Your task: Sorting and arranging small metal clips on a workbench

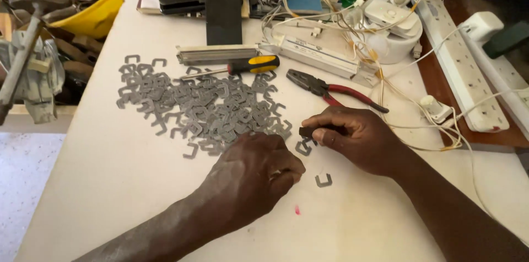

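Observation:
A spread of several flat grey U-shaped metal pieces [204,105] covers the white table [110,174]. My right hand [358,138] pinches a small dark stack of such pieces [311,131] between thumb and fingers. My left hand [256,171] rests knuckles-up at the near edge of the pile, fingers curled under; whether it grips a piece is hidden. One loose U-shaped piece [323,180] lies between the hands, another [302,148] just under the right thumb.
A yellow-handled screwdriver [248,66] and red-handled pliers [330,90] lie beyond the pile. A white ballast box [319,55], tangled wires [380,58], a power strip [463,69] and a yellow helmet [99,3] crowd the back.

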